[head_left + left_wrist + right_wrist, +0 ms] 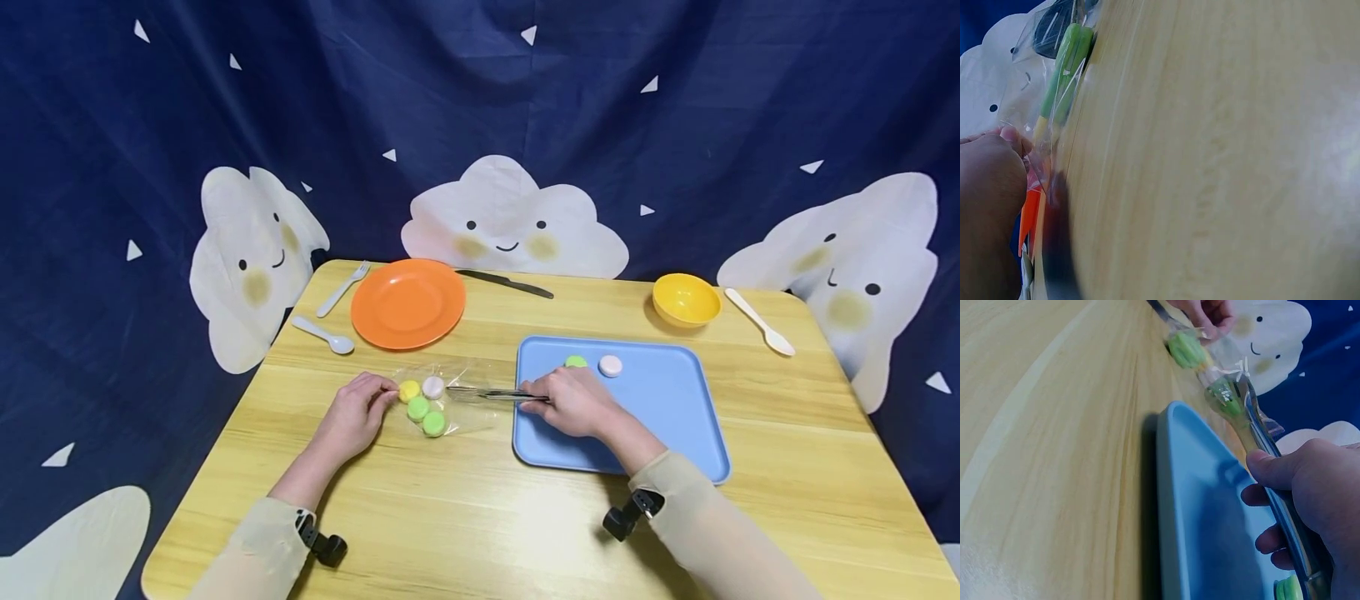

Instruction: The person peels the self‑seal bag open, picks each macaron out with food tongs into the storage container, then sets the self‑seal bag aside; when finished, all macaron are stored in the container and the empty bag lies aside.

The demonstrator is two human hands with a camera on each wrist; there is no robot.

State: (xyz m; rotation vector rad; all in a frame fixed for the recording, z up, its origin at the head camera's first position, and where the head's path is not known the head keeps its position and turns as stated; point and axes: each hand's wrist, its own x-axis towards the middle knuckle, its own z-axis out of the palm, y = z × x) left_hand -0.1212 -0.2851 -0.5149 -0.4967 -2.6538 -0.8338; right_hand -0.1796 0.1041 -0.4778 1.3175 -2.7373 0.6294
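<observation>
A clear plastic bag (pixel 471 417) lies on the table with several macarons inside: a yellow one (pixel 408 391), a pale lilac one (pixel 432 387) and two green ones (pixel 417 407). My left hand (pixel 357 414) pinches the bag's left edge beside the yellow macaron. With my right hand (pixel 573 402) I grip metal tongs (pixel 1280 497), thumb on one side and fingers curled on the other. In the head view their tips reach over the bag, right at the lilac macaron. Under my right hand is a blue tray (pixel 663 400) bearing a green macaron (pixel 576 361) and a pale pink one (pixel 611 366).
An orange plate (pixel 408 304) stands at the back left, with a fork (pixel 342 289) and spoon (pixel 324 335) beside it and a dark knife (pixel 506 283) to its right. A yellow bowl (pixel 686 300) and another spoon (pixel 759 322) sit at the back right.
</observation>
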